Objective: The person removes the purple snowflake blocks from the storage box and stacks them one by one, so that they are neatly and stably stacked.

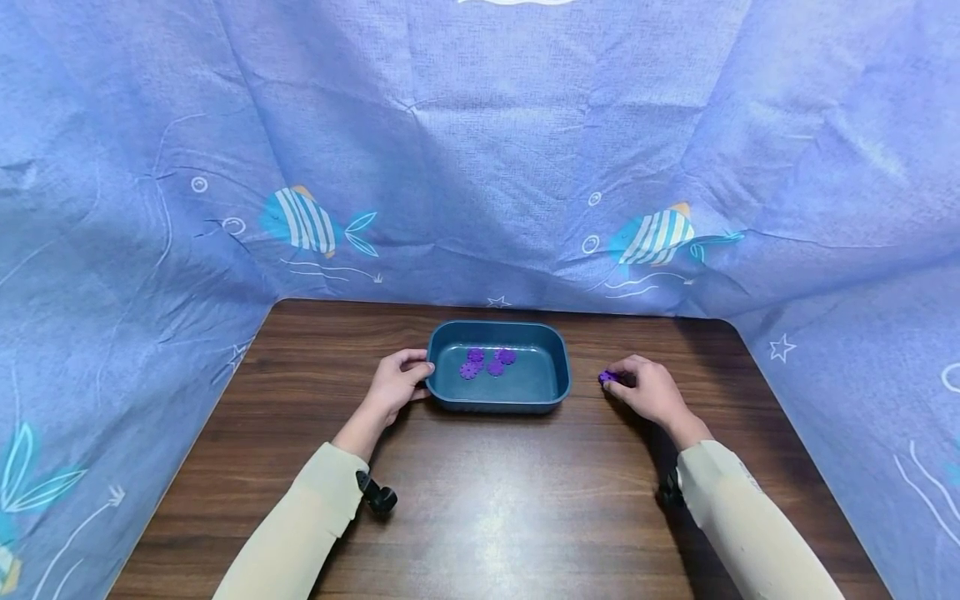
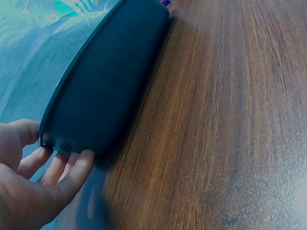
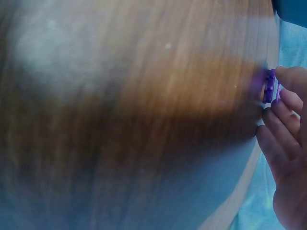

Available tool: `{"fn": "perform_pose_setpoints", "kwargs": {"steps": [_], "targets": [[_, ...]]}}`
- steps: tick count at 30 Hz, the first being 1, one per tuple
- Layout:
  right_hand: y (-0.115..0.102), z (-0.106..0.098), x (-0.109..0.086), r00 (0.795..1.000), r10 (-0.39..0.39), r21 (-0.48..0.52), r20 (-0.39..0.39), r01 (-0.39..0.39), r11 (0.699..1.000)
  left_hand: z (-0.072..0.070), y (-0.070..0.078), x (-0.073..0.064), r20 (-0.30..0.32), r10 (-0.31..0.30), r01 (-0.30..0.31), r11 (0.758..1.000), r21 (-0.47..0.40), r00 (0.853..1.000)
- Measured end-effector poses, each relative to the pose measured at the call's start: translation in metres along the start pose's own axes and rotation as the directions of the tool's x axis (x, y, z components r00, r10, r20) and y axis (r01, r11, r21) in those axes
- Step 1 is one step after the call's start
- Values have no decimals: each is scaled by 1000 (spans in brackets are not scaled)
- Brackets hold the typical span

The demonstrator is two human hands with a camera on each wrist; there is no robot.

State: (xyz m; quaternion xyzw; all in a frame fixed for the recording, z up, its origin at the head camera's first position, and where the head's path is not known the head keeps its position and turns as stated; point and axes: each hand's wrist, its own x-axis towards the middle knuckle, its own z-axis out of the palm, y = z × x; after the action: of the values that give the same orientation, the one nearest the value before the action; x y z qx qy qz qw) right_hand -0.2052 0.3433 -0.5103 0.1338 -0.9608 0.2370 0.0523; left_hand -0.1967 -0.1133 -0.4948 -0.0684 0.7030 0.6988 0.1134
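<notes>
A dark blue rectangular plastic basin (image 1: 498,407) stands upright on the table. Several small purple notched plastic discs (image 1: 496,367) lie in its left and middle part, some overlapping. My left hand (image 1: 393,385) grips the basin's left end, its thumb at the rim and the other fingers against the outer wall; the left wrist view shows these fingertips (image 2: 86,154) on the wall. Right of the basin, apart from it, my right hand (image 1: 649,392) pinches purple notched plastic (image 1: 607,377) between thumb and fingers, close to the tabletop. Whether that is one disc or more I cannot tell.
The brown wood-grain table (image 1: 495,500) has rounded back corners. Behind it and at both sides hangs a blue cloth (image 1: 480,167) printed with fish. A black wrist device (image 1: 377,493) sits at the left cuff, and another shows at the right.
</notes>
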Motion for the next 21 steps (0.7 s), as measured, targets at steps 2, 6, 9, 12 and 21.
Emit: {"fn": "perform_pose_setpoints", "kwargs": {"steps": [2, 6, 9, 12, 21], "targets": [[0, 0, 0, 1000, -3, -7, -1, 3, 1000, 0, 0, 0, -2, -2, 2, 1000, -1, 1000], [0, 1, 0, 1000, -11, -21, -3, 11, 1000, -1, 0, 0, -5, -1, 1, 1000, -5, 1000], [0, 1, 0, 1000, -17, -26, 1, 17, 1000, -1, -1, 0, -4, 3, -3, 1000, -5, 1000], [0, 1, 1, 1000, -24, -30, 2, 24, 999, -1, -2, 0, -1, 2, -2, 1000, -1, 1000], [0, 0, 2, 1000, -26, -58, 8, 26, 998, -1, -1, -1, 2, 5, -5, 1000, 2, 1000]]}}
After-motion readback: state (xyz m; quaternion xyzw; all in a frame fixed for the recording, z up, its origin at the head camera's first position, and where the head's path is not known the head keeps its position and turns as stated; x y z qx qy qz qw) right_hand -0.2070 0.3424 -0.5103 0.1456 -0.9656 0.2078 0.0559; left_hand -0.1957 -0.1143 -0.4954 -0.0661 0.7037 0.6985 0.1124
